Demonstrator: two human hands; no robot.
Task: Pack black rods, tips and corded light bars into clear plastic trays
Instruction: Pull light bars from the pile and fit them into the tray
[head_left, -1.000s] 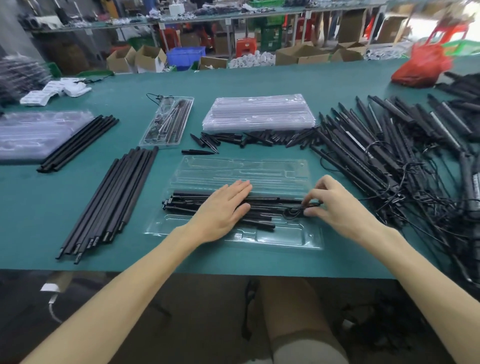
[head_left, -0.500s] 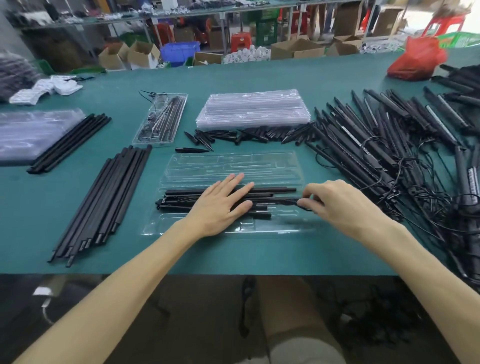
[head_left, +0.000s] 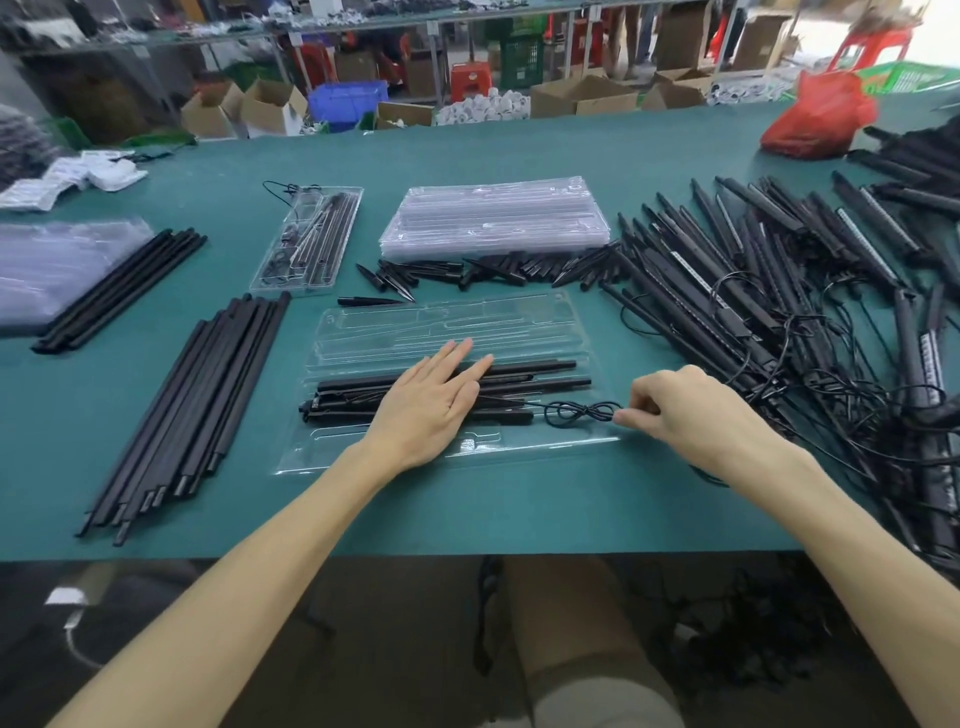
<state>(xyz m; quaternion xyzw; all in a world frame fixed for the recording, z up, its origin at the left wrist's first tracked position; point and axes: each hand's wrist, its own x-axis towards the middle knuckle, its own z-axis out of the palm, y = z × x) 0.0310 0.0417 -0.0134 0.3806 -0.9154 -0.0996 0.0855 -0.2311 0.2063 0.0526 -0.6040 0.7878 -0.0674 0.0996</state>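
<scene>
Any print worth reading is on the white label strip (head_left: 930, 358) of one light bar far to the right of the open tray, and it is too small to make out.

The open tray (head_left: 363, 462), clear plastic, lies on the green table (head_left: 519, 509) right in front of the person. In its middle channels lie several black rods (head_left: 535, 366), side by side along its length, with a corded piece (head_left: 332, 408) at its left end. The tray's far channels and its near pocket show only bare plastic.

The left hand (head_left: 431, 405) lies flat on the rods in the tray, fingers straight, pressing them down. The right hand (head_left: 691, 415), at the tray's right end, has its fingers curled and pinches the end of a thin black cord (head_left: 582, 413) that loops over that end of the tray.

Behind the tray sits a row of black tips (head_left: 493, 270), and beyond them a stack of empty trays (head_left: 493, 218). Behind and to the left, a filled tray (head_left: 306, 239) holds rods and coiled cord. Left of the open tray lies a bundle of loose rods (head_left: 192, 405). To its right sprawls a heap of corded light bars (head_left: 753, 291), cords tangled.
</scene>
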